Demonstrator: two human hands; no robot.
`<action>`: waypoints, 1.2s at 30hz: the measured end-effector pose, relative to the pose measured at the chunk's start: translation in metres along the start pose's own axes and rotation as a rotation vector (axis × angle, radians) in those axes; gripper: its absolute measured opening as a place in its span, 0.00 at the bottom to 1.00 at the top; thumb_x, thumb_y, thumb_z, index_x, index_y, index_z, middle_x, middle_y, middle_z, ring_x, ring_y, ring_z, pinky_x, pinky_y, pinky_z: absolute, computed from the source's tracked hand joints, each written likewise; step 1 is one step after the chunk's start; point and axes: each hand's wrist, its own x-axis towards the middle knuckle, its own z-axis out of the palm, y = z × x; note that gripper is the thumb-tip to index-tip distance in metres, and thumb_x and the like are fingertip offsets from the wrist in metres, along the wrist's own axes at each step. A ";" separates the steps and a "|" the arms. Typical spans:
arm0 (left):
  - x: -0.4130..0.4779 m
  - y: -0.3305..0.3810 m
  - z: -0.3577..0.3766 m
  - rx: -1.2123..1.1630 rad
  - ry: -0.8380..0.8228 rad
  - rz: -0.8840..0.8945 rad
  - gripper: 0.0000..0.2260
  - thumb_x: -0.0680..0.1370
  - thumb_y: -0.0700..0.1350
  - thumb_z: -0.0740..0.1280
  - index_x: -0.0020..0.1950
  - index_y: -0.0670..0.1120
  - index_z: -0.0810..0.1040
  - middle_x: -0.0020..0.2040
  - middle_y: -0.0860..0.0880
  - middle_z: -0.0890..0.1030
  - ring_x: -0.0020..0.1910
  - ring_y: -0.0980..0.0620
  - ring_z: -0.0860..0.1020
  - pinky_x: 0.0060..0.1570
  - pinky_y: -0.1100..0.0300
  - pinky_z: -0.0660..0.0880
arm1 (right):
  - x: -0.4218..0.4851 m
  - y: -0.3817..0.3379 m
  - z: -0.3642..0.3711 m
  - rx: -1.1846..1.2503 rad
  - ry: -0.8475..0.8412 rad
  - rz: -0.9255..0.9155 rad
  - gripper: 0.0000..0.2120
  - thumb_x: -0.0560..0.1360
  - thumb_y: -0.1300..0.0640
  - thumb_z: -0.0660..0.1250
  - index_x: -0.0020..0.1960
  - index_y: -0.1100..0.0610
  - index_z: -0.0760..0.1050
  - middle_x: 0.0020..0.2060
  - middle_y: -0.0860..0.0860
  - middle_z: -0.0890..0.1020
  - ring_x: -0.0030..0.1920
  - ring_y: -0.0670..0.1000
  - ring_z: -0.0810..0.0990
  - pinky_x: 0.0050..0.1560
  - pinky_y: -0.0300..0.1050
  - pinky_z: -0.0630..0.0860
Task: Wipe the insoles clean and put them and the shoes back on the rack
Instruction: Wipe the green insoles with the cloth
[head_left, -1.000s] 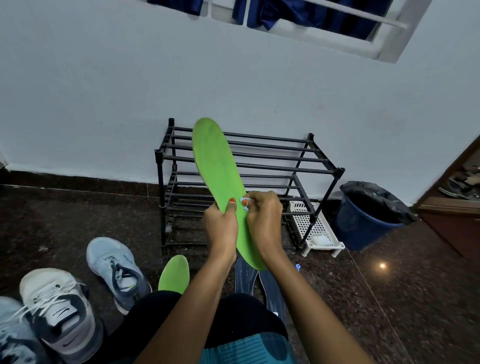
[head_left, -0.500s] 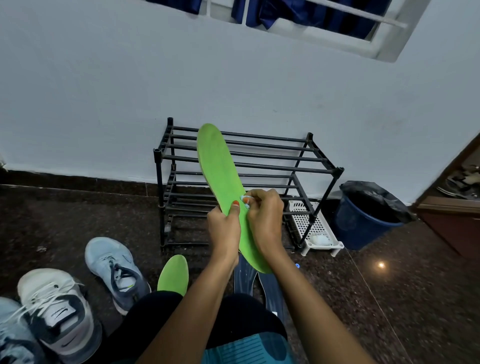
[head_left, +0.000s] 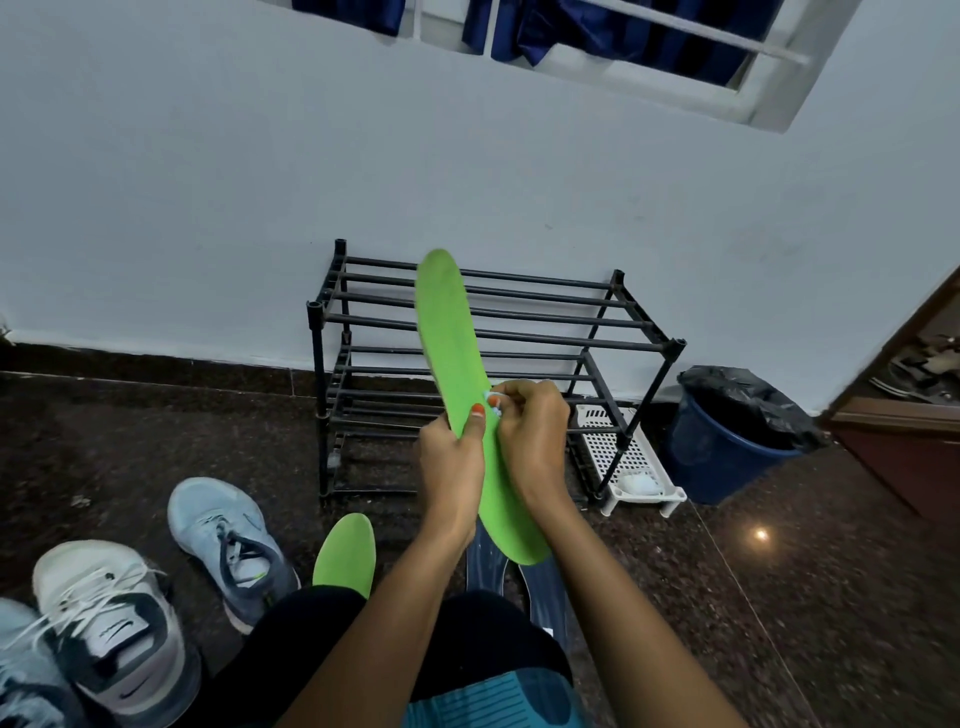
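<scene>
A dark speckled floor (head_left: 779, 597) meets a pale wall (head_left: 208, 208), seen past a person's knees.

At eight o'clock in the frame three trainers lie on the floor. A pale blue trainer (head_left: 21, 675) is cut off by the corner. A white and grey trainer (head_left: 109, 623) is just beside it. A light blue trainer (head_left: 228, 540) sits nearer seven o'clock. The two that show in full point their toes towards the wall.

At six o'clock a second green insole (head_left: 345, 551) lies flat on the floor. Its heel end is hidden behind a dark-clad knee.

Just right of centre, the left hand (head_left: 452, 467) grips the held green insole (head_left: 457, 353) by its edge. Its thumb, with an orange nail, presses on the insole's face. This insole is in the air, nearly upright in front of the rack, with its toe towards twelve o'clock and its heel towards six.

The right hand (head_left: 535, 441) is close beside the left. Its curled fingers pinch a small white wipe (head_left: 493, 402) against the middle of the insole. Below the heel, two dark insoles (head_left: 545, 587) lie on the floor.

Behind the hands a black tube rack (head_left: 319, 395) stands against the wall. At the rack's four o'clock a white perforated tray (head_left: 628, 457) sits on the floor by its right leg. At three o'clock stands a blue bin (head_left: 727, 457) with a black liner. A brown wooden door (head_left: 914, 431) fills the right edge. A white-framed window (head_left: 753, 98) with dark blue cloth behind it sits at one o'clock.
</scene>
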 end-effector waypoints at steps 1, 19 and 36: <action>-0.002 0.000 0.000 0.002 -0.005 -0.002 0.07 0.79 0.42 0.63 0.43 0.48 0.78 0.36 0.52 0.80 0.40 0.46 0.79 0.44 0.51 0.76 | 0.002 0.001 -0.001 0.003 -0.004 0.005 0.07 0.73 0.69 0.64 0.45 0.65 0.81 0.41 0.59 0.82 0.41 0.53 0.80 0.37 0.34 0.67; 0.002 0.000 0.000 0.015 0.029 -0.001 0.08 0.79 0.42 0.63 0.51 0.42 0.80 0.38 0.49 0.80 0.38 0.47 0.78 0.40 0.57 0.72 | 0.002 -0.008 -0.001 0.001 -0.022 -0.013 0.06 0.73 0.68 0.65 0.45 0.65 0.81 0.40 0.58 0.82 0.38 0.49 0.77 0.33 0.29 0.64; 0.002 0.004 -0.001 0.064 0.049 0.027 0.09 0.79 0.42 0.62 0.53 0.40 0.80 0.41 0.46 0.80 0.38 0.46 0.77 0.39 0.57 0.71 | -0.003 -0.001 0.002 -0.001 -0.034 0.005 0.06 0.74 0.66 0.64 0.47 0.64 0.80 0.42 0.59 0.80 0.43 0.53 0.79 0.39 0.36 0.67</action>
